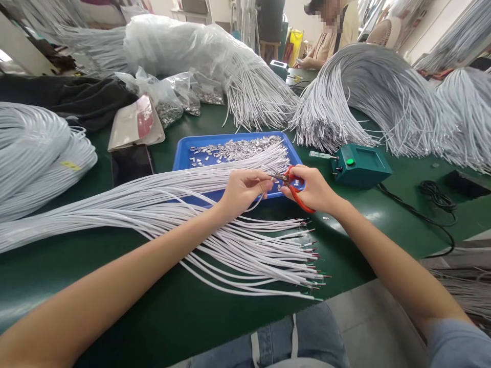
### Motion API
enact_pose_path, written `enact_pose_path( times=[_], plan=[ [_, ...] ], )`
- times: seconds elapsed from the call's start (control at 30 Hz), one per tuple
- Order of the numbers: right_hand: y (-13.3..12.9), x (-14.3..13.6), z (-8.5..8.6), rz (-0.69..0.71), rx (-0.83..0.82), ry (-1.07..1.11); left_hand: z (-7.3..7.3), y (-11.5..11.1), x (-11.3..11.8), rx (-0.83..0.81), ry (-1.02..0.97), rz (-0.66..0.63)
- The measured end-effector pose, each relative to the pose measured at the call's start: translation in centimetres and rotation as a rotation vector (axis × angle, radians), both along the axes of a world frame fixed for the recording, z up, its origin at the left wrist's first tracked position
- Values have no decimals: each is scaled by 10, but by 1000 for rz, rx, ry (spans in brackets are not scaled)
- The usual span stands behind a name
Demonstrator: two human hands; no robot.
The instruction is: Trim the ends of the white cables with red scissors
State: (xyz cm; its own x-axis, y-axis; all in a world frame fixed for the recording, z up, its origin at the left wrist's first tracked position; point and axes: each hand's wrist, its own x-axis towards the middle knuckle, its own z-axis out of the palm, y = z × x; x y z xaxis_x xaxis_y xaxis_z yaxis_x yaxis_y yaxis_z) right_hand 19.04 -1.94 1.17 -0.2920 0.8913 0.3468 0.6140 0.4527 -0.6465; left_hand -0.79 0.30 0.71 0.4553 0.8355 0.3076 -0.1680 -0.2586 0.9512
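My right hand (312, 190) is closed around the red handles of a pair of scissors (295, 197), whose blades point left. Those blades meet the fingertips of my left hand (245, 191), which pinch the end of a white cable (253, 206). The very tip of that cable is hard to make out. Both hands are over the front right part of a blue tray (179, 156). Small silvery metal pieces (238, 149) lie in the tray, and a bundle of white cables (184, 176) runs across it. Nearer me, loose cables (261, 250) fan out with coloured wires showing at their ends.
Right of the tray stands a green device (362, 166) with a black cord (416, 209). Large cable bundles (383, 92) line the back. At left are a coiled bundle (38, 158), a dark phone-like slab (132, 164) and bagged metal pieces (169, 112). Another person (333, 33) sits beyond.
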Motion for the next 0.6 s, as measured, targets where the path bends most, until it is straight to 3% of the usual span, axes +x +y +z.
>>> enact_pose_path(
  times=[0.6],
  plan=[
    [-6,-1,3,40,19,-94,-2,1,2,84,35,-39]
  ],
)
